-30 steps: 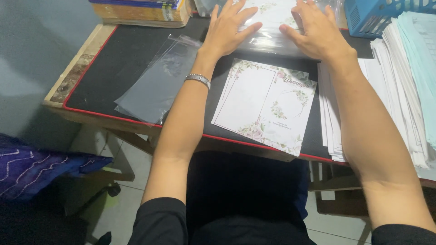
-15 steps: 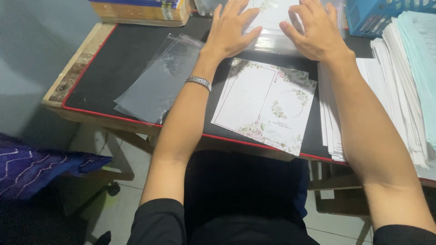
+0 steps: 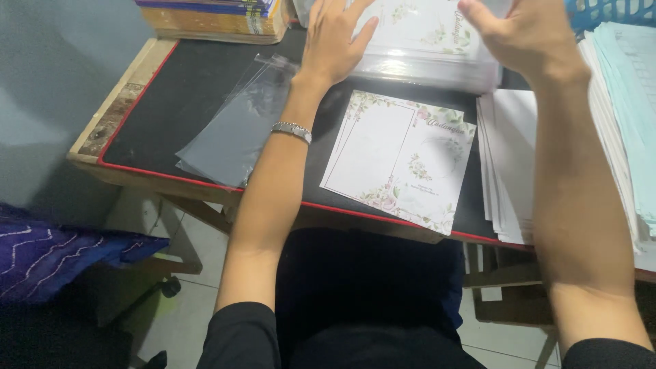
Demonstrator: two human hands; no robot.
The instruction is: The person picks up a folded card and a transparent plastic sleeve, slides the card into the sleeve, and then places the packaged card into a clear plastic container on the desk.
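My left hand (image 3: 338,37) lies flat, fingers spread, on a stack of floral cards in glossy clear sleeves (image 3: 424,48) at the back of the desk. My right hand (image 3: 529,37) hovers at the stack's right end, fingers loosely bent, with nothing held. A bare floral-bordered card (image 3: 403,160) lies on the black desk mat (image 3: 171,89) between my forearms, near the front edge. A pile of empty clear sleeves (image 3: 236,126) sits just left of my left wrist, which wears a metal bracelet (image 3: 292,130).
Stacked books (image 3: 212,17) stand at the back left. White sheets (image 3: 506,164) and pale green sheets (image 3: 622,102) are piled on the right, a blue basket (image 3: 608,10) behind them. A purple cloth (image 3: 55,253) lies low on the left.
My right hand has come up off the sleeved stack and shifted to its right end. My left hand stays pressed on the stack.
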